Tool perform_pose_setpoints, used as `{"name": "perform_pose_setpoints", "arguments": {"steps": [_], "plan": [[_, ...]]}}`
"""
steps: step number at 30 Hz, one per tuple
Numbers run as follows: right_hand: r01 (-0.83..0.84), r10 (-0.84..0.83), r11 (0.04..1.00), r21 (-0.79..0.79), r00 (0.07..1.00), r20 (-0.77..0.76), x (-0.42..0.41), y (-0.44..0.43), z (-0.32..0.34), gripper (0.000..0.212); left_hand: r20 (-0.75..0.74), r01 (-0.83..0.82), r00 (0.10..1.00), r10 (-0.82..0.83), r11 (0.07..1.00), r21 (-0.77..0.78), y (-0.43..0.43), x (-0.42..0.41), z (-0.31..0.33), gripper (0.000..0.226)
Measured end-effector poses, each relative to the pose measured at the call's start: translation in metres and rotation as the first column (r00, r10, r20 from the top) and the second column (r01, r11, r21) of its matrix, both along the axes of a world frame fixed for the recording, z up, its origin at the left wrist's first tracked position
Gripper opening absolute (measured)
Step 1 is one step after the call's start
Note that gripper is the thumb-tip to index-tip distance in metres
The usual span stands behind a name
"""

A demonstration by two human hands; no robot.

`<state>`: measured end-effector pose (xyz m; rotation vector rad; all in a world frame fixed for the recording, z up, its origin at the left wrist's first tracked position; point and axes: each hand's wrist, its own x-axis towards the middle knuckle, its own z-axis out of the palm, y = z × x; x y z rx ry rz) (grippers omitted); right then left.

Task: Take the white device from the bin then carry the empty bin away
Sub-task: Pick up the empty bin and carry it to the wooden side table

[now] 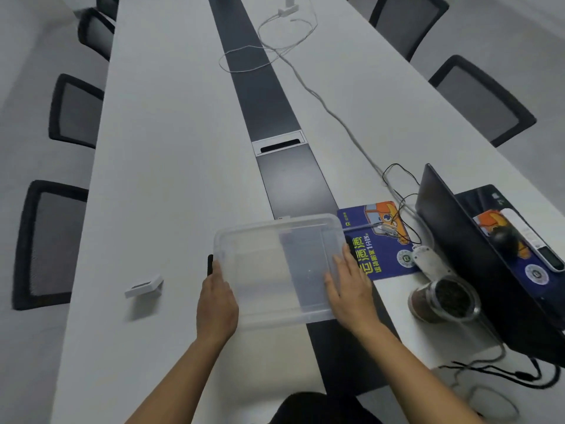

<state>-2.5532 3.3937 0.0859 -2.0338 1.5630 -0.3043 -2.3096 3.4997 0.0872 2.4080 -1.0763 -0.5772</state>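
From the head camera, a clear plastic bin (279, 269) sits near the near end of a long white table (171, 179), straddling the dark strip (266, 96) that runs down the table's middle. The bin looks empty. The left hand (217, 304) grips the bin's left wall, fingers curled over its rim; the right hand (351, 289) grasps the right wall the same way. The white device (144, 286) lies on the table to the left of the bin, apart from it and toward the table's left edge. Right of the bin lie a blue printed pad (377, 240), an open laptop (477, 249) and a glass jar (443, 299) near the right edge.
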Motion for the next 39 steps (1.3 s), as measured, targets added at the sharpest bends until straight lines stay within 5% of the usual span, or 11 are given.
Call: {"name": "perform_pose_setpoints", "arguments": {"steps": [4, 6, 9, 12, 19, 25, 39], "plan": [[0.072, -0.067, 0.997, -0.036, 0.992, 0.105, 0.020, 0.022, -0.003, 0.051, 0.098, -0.089, 0.992, 0.086, 0.996, 0.025, 0.030, 0.019, -0.005, 0.057], [0.228, -0.236, 0.972, 0.062, 0.955, 0.181, 0.026, 0.027, -0.006, 0.064, 0.107, -0.153, 0.984, 0.144, 0.985, 0.080, 0.037, 0.026, -0.006, 0.058], [0.436, -0.527, 0.818, 0.376, 0.830, 0.184, 0.031, 0.022, -0.011, 0.095, -0.075, -0.268, 0.959, 0.274, 0.960, 0.076, 0.039, 0.034, -0.006, 0.084], [0.445, -0.591, 0.740, 0.504, 0.787, 0.173, 0.032, 0.016, -0.014, 0.103, -0.244, -0.415, 0.871, 0.426, 0.905, 0.097, 0.039, 0.032, -0.008, 0.104], [0.439, -0.456, 0.890, 0.124, 0.870, 0.189, 0.038, 0.025, -0.002, 0.097, -0.037, -0.371, 0.927, 0.372, 0.928, 0.030, 0.039, 0.029, -0.001, 0.112], [0.372, -0.390, 0.900, 0.227, 0.920, 0.039, 0.036, 0.022, 0.002, 0.135, -0.063, -0.297, 0.953, 0.298, 0.955, 0.015, 0.039, 0.033, 0.000, 0.115], [0.314, -0.310, 0.946, 0.084, 0.949, -0.054, 0.037, 0.021, 0.008, 0.122, -0.099, -0.311, 0.946, 0.307, 0.950, -0.026, 0.040, 0.026, 0.010, 0.101]]}}
